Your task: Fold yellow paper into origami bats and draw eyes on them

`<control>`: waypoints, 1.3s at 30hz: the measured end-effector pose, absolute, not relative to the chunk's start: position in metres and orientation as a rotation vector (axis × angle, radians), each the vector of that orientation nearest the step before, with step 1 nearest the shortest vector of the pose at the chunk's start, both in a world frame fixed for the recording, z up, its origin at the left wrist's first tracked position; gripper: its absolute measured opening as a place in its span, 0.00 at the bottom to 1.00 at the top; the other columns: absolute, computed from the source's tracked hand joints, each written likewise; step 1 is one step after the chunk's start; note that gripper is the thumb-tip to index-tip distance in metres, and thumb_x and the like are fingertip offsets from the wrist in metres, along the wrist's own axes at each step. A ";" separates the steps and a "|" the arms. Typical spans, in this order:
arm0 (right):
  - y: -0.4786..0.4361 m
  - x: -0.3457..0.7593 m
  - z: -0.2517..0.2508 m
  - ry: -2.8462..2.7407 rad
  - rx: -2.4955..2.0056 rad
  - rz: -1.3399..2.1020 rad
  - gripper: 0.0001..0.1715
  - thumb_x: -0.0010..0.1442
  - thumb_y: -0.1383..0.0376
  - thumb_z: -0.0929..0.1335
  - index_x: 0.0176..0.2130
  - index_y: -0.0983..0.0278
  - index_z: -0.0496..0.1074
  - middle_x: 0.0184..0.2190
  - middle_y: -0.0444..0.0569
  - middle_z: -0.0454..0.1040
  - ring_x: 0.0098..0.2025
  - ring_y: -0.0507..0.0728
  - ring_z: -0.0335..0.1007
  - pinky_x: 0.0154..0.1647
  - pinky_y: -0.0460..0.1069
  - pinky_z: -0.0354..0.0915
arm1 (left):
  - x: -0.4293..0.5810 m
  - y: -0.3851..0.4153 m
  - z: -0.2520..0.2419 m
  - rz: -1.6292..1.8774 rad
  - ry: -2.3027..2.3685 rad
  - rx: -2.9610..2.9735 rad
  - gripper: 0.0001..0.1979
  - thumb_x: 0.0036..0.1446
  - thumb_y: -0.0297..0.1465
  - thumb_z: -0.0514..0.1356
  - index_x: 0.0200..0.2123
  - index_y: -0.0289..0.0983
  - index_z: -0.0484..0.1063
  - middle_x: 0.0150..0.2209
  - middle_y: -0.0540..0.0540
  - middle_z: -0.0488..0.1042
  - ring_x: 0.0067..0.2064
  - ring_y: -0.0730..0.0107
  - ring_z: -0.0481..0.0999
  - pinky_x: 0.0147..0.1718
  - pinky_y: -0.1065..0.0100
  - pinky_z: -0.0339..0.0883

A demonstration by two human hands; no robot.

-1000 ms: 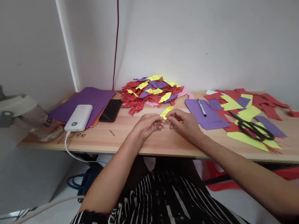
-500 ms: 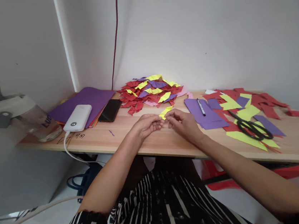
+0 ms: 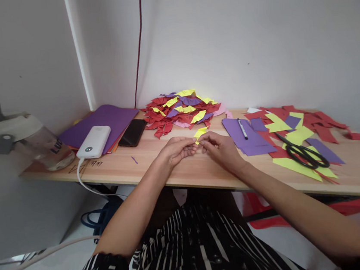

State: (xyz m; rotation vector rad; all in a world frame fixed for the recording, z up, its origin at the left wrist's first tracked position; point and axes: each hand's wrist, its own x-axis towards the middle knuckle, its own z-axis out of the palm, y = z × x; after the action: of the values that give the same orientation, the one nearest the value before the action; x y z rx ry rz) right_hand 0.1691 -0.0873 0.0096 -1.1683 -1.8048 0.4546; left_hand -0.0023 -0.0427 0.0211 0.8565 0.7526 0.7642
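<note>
A small yellow paper piece (image 3: 202, 132) is pinched between my two hands above the front middle of the table. My left hand (image 3: 180, 149) grips its near left end between thumb and fingers. From the other side my right hand (image 3: 219, 147) holds it by the fingertips, which hide part of the paper. Just behind lies a heap of creased paper pieces (image 3: 164, 115) in red, yellow, purple and pink. Purple paper sheets (image 3: 248, 138) with a pen (image 3: 242, 128) on top lie right of my right hand.
Black-handled scissors (image 3: 306, 155) rest on red, yellow and purple cut paper (image 3: 323, 125) at the right. Leftward are a black phone (image 3: 132, 133), a white power bank (image 3: 93, 141) with a cable, large purple sheets (image 3: 115, 112) and a clear bottle (image 3: 43, 144). A wall stands behind the table (image 3: 158, 172).
The yellow paper piece has shifted slightly right and tilted a little in my fingers. Both hands stay in nearly the same place.
</note>
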 end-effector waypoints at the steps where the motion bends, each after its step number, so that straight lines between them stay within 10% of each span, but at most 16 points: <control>1: -0.087 0.169 0.010 -1.808 -1.163 0.453 0.06 0.61 0.64 0.65 0.37 0.60 0.72 0.27 0.43 0.74 0.26 0.53 0.72 0.32 0.48 0.66 | -0.002 -0.043 0.021 0.764 0.760 0.860 0.05 0.55 0.20 0.61 0.27 0.24 0.72 0.22 0.44 0.75 0.20 0.79 0.72 0.23 0.77 0.68; 22: -0.079 0.171 0.011 -1.636 -1.227 0.830 0.18 0.59 0.51 0.64 0.34 0.63 0.67 0.25 0.44 0.71 0.23 0.50 0.62 0.25 0.47 0.57 | 0.006 -0.047 0.021 1.013 0.851 1.080 0.05 0.53 0.19 0.61 0.26 0.27 0.70 0.20 0.48 0.73 0.19 0.80 0.71 0.22 0.76 0.66; 39: -0.075 0.174 0.004 -1.732 -1.339 0.708 0.10 0.56 0.59 0.64 0.27 0.61 0.63 0.22 0.42 0.69 0.24 0.52 0.61 0.26 0.47 0.55 | 0.012 -0.050 0.019 0.954 0.903 1.165 0.07 0.53 0.16 0.57 0.25 0.27 0.69 0.20 0.46 0.74 0.19 0.79 0.73 0.23 0.76 0.69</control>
State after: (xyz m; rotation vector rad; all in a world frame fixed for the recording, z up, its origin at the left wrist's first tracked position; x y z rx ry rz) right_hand 0.1738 -0.0755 0.0043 -1.3391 -1.7316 0.7076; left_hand 0.0120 -0.0503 0.0194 1.1655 0.9032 0.9539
